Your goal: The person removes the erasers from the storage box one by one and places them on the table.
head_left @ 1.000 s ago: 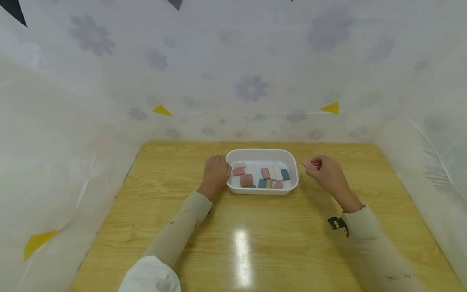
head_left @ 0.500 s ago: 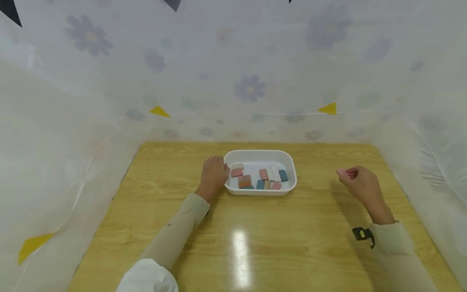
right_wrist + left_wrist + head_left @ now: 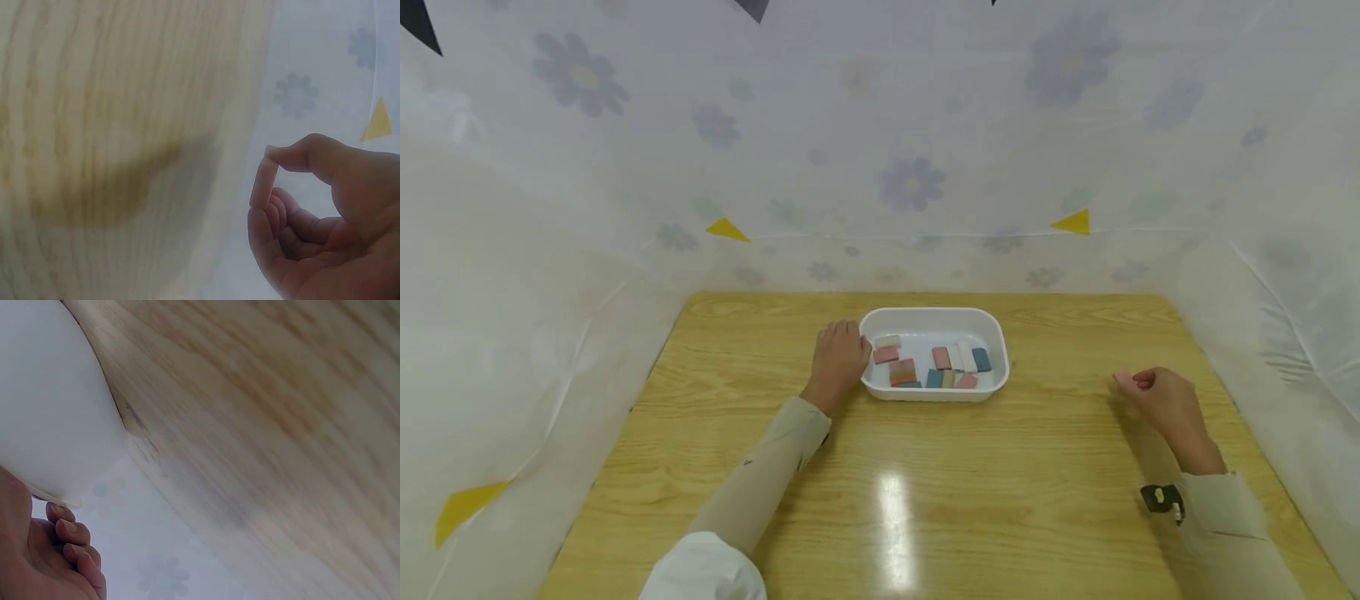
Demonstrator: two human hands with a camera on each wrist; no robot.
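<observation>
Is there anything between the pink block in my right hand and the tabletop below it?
Nothing visible stands in the way: your right hand pinches the pink block above the table, with only bare wood showing below. The white tray stands off to the left.

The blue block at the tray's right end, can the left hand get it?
Probably not without shifting: the left hand holds the opposite end of the white tray, with other blocks between that hand and the blue block.

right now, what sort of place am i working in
Most likely a screened-off tabletop work area: floral sheeting lines the back and sides of a wood-grain table, which bears a white tray of small coloured blocks.
</observation>
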